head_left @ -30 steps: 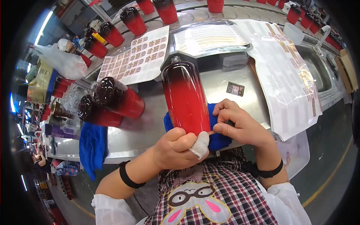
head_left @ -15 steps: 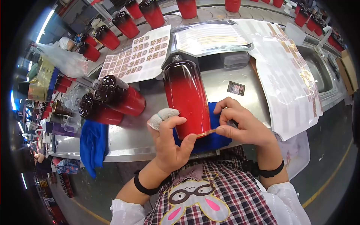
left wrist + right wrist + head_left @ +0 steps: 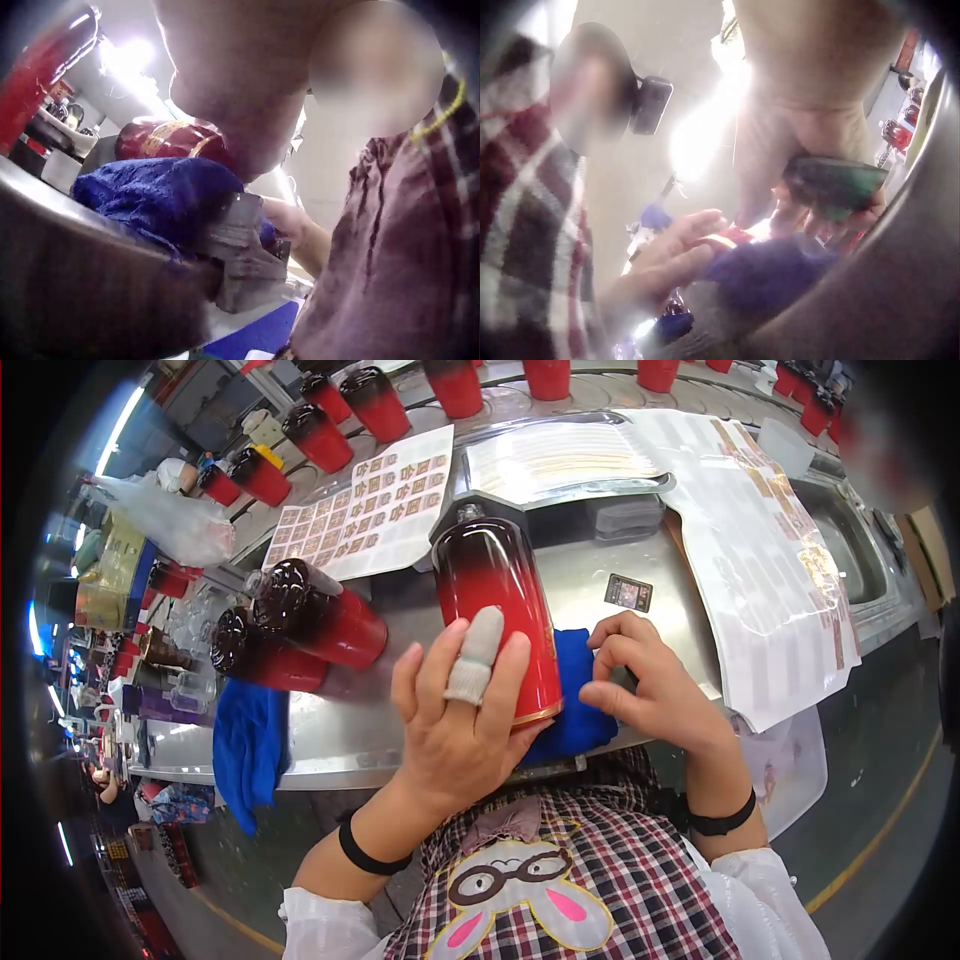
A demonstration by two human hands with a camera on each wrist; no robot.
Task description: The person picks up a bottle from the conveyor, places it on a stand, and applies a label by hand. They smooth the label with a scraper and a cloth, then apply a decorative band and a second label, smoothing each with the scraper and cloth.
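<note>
A red bottle with a black shoulder lies on its side in the head view. Its neck is at a dark holder, and its base rests over a folded blue cloth. My left hand lays extended fingers on the bottle's side. One finger wears a pale fabric finger cover, and the thumb is by the base. A gold band rings the bottom edge. To the right of the base, my right hand has bent fingers; the right wrist view shows them holding a dark flat piece with a greenish end.
Two more bottles lie at left, above a hanging blue cloth. Printed decal sheets lie behind, and another long sheet lies at right. A small dark card is on the metal table. Bottles stand on a conveyor.
My left hand went from curled at the bottle's base, to thumb and finger at its edge, to lying over its side. The right hand drew slightly away from the base. Conveyor bottles moved right.
</note>
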